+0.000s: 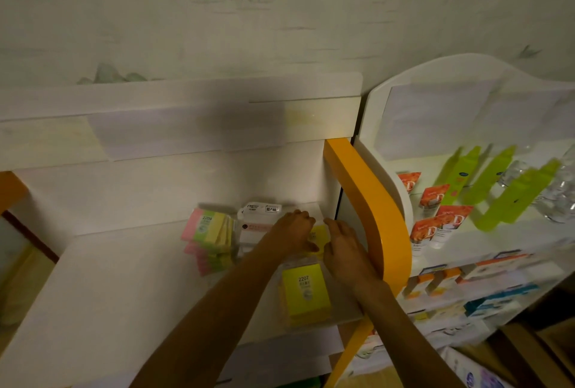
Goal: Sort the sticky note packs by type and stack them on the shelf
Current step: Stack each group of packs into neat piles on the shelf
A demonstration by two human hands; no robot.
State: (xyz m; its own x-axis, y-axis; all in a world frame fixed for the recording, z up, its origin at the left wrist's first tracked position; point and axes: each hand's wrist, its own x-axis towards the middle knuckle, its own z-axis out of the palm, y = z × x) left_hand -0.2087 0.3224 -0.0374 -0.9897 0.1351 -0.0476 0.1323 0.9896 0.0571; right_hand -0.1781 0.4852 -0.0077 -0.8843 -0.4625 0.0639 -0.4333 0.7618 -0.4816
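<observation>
On the white shelf [130, 278] lie several sticky note packs. A pile of pink, green and yellow striped packs [210, 240] marked 2209 sits at the left. White packs [256, 216] lie in the middle, partly under my left arm. A stack of yellow packs [306, 292] marked 2207 lies near the front edge. Another yellow pack [318, 234] lies at the back right, between my hands. My left hand [294, 230] rests on its left side, fingers straight. My right hand [342, 247] touches its right side with relaxed fingers.
An orange curved side panel [378, 210] bounds the shelf on the right, close to my right hand. Beyond it a second white rack [435, 82] holds orange tubes [435, 216], green packets [497, 188] and boxes. A wall rises behind the shelf.
</observation>
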